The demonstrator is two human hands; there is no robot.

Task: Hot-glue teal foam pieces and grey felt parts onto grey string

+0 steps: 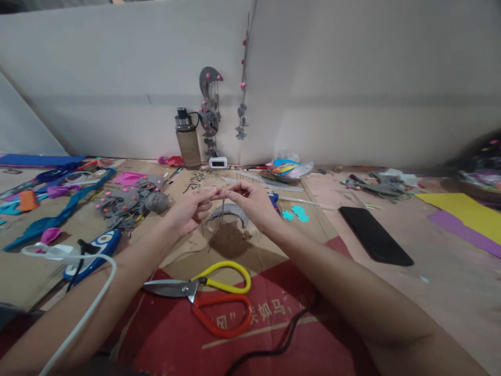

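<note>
My left hand [195, 207] and my right hand [254, 204] meet at the fingertips above the cardboard. Both are closed in a pinch on a thin grey string [222, 214], which hangs down between them. How it is looped at the fingertips is too small to tell. Just below and behind the hands lies a grey felt crescent [235, 210], partly hidden by them. Nearer to me, scissors [188, 288] with one yellow and one red handle lie slightly open on the red printed cardboard [282, 329].
A black phone [374, 235] lies at right, turquoise cut-outs [299, 213] beside my right hand. At left are a ball of grey yarn [157, 201], grey felt pieces with pink dots [121, 201] and a blue cutter [96, 253]. A bottle [188, 143] stands by the wall; a white cable [104, 292] crosses my left forearm.
</note>
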